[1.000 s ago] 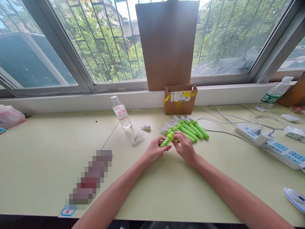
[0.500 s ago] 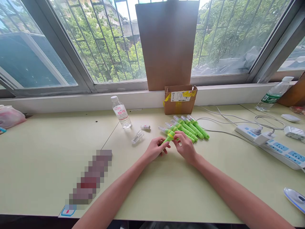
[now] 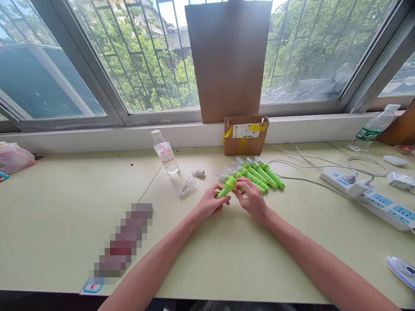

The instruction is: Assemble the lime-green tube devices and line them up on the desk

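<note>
A green tube with a yellow ring (image 3: 227,188) is held between my two hands over the table. My left hand (image 3: 210,200) is closed round its lower body. The fingers of my right hand (image 3: 251,200) pinch its upper end near the ring. Just behind my hands lie several green tubes with clear tips (image 3: 256,176), side by side and slanting. To the left of them rest a clear plastic cap (image 3: 187,186) and a small clear-and-white piece (image 3: 198,172), both on the pale table (image 3: 181,259).
Behind stand a water bottle (image 3: 165,153) and a cardboard box (image 3: 245,137). At right are a power strip (image 3: 372,196), cables, a second bottle (image 3: 372,129) and a white device (image 3: 402,270). A blurred long object (image 3: 125,242) lies at left; a pink bag (image 3: 14,157) sits farther left.
The held green tube has turned slightly, and more of its body now shows between my hands. My left fingers have shifted a little along it.
</note>
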Demonstrator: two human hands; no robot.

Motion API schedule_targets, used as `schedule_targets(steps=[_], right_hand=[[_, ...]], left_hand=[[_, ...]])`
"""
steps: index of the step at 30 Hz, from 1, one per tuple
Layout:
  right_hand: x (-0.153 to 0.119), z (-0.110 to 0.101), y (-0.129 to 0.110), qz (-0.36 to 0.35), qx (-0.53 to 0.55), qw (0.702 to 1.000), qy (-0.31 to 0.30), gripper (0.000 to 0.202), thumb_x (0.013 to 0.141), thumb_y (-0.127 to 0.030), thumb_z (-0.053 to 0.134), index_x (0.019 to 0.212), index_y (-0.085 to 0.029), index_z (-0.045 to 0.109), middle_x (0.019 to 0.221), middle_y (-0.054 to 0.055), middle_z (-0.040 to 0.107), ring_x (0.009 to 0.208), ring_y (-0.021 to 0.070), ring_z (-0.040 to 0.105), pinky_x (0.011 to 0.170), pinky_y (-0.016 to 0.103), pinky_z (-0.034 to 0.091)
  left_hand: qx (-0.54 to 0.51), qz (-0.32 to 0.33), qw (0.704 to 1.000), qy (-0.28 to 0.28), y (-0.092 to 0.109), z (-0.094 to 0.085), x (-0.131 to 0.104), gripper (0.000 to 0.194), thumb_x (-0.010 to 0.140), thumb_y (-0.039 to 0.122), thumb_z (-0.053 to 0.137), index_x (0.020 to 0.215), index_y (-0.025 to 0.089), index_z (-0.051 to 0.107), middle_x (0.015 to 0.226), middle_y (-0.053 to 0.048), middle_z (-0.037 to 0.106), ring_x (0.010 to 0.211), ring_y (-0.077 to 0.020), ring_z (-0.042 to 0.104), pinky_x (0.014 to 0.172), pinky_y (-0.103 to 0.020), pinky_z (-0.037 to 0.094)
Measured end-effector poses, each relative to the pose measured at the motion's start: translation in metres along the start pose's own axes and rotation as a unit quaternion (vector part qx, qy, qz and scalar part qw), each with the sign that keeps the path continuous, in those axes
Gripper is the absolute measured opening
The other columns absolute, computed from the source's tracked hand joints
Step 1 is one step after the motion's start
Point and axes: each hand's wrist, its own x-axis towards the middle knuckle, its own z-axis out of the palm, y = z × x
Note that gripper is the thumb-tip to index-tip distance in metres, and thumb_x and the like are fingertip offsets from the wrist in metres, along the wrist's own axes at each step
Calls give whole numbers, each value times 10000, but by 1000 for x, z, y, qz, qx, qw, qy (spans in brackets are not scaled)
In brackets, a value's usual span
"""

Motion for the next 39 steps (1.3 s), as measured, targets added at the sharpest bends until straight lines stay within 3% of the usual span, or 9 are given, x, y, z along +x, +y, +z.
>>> schedule_targets(steps=[6, 20, 35, 39], right_hand=[[1, -2, -4, 3, 2, 1000, -12, 146, 848, -220, 579, 981, -215, 520, 1081, 98, 577, 755, 154, 628, 552, 277, 573], [-2, 0, 1, 32, 10, 999, -38, 207, 852, -320, 607, 1004, -216, 510, 1081, 100, 577, 743, 164, 630, 552, 298, 568], [-1, 1, 2, 38, 13, 999, -19, 184, 856, -342, 601, 964, -210, 532, 1052, 102, 588, 719, 159, 630, 539, 294, 568], [-1, 1, 3, 45, -35, 998, -19, 203, 840, -370, 617, 949, -204, 571, 1131, 128, 591, 785, 197, 655, 572, 316, 575]], left_hand=[[-20, -2, 1000, -16, 2, -2, 1, 385, 773, 531, 607, 891, 172, 533, 838, -70, 675, 519, -108, 584, 417, -203, 426], [-19, -11, 999, -35, 6, -3, 0, 424, 809, 569, 522, 870, 156, 596, 647, 0, 580, 391, -55, 425, 360, -175, 299], [-15, -11, 999, -30, 5, -2, 1, 423, 803, 570, 535, 908, 163, 579, 672, -1, 595, 393, -64, 456, 352, -177, 305], [-26, -14, 999, -13, 5, -2, 1, 426, 807, 586, 518, 882, 168, 551, 673, -1, 599, 381, -65, 461, 340, -178, 303]])
